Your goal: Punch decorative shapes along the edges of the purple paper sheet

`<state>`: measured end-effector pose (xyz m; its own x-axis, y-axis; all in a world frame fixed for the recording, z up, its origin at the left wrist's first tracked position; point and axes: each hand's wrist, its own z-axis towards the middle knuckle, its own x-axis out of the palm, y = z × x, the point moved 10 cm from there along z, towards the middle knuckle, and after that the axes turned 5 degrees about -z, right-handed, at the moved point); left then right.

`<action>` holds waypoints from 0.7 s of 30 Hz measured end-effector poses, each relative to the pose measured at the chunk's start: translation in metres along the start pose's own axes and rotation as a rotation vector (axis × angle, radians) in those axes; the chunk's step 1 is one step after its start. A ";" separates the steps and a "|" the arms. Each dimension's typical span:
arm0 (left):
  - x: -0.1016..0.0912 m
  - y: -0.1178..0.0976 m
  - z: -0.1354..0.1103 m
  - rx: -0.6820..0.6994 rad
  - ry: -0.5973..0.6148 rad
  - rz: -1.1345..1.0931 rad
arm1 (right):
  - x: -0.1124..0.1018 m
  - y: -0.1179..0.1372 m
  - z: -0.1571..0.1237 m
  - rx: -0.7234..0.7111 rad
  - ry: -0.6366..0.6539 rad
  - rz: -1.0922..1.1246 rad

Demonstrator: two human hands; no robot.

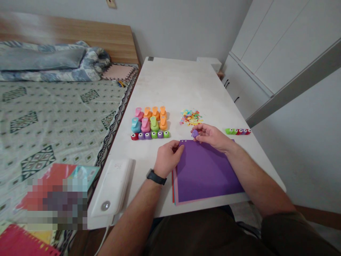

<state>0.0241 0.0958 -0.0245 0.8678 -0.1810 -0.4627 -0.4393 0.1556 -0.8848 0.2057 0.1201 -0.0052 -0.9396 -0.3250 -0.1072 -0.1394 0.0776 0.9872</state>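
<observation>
A purple sheet of paper [205, 170] lies on top of a small stack of coloured sheets on the white table [170, 89]. My left hand [167, 158], with a black watch on the wrist, pinches the sheet's top left corner. My right hand [211, 137] holds a small purple punch [195, 133] just past the sheet's top edge. Two small holes show near that edge.
Several coloured punches [150, 122] stand in rows left of centre. A pile of confetti shapes [190, 117] lies behind my right hand. A row of small punches [238, 131] sits at the right edge. A white device [113, 186] rests front left; a bed [53, 106] is beside the table.
</observation>
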 end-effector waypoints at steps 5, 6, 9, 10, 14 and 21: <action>0.000 -0.002 0.000 -0.005 0.000 -0.014 | -0.006 -0.007 0.010 0.017 -0.018 -0.129; 0.000 -0.002 -0.001 -0.007 0.001 -0.018 | -0.006 -0.006 0.012 0.006 -0.013 -0.167; 0.000 -0.002 -0.001 -0.008 0.003 -0.027 | -0.003 -0.001 0.015 -0.036 0.010 -0.301; 0.000 -0.001 0.000 -0.008 0.000 -0.029 | -0.001 0.001 0.015 -0.046 0.017 -0.351; 0.002 0.002 0.000 -0.017 0.000 -0.050 | 0.006 0.006 0.014 -0.077 0.038 -0.473; 0.003 0.000 0.001 -0.021 0.011 -0.080 | 0.008 0.002 0.016 -0.108 0.021 -0.442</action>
<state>0.0264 0.0960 -0.0260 0.8979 -0.2028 -0.3907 -0.3733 0.1196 -0.9200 0.1924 0.1331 -0.0057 -0.7905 -0.3235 -0.5201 -0.4917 -0.1710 0.8538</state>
